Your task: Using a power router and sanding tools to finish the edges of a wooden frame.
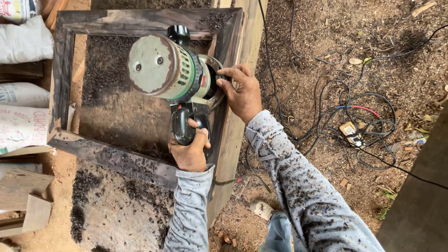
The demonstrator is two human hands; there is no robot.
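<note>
The left hand (190, 150) grips the black handle of a grey-green, drum-shaped electric router (170, 70) while the right hand (242, 93) clasps its base on the dark wooden frame (112, 156).

The router (170, 70) had a pale grey-green cap, worn rust-brown at its edge, over a green ribbed body; its knob (178, 33) and handle (183, 126) were black. The frame (116, 158) was dark, near-black wood, mottled grey. Dark shavings speckled the brown board (112, 116) inside it. Both sleeves (298, 186) were light grey-blue, peppered with dark flecks. The ground (326, 28) was reddish brown, crossed by black cables (326, 93), one red and blue. Sacks (23, 121) were white with print.
</note>
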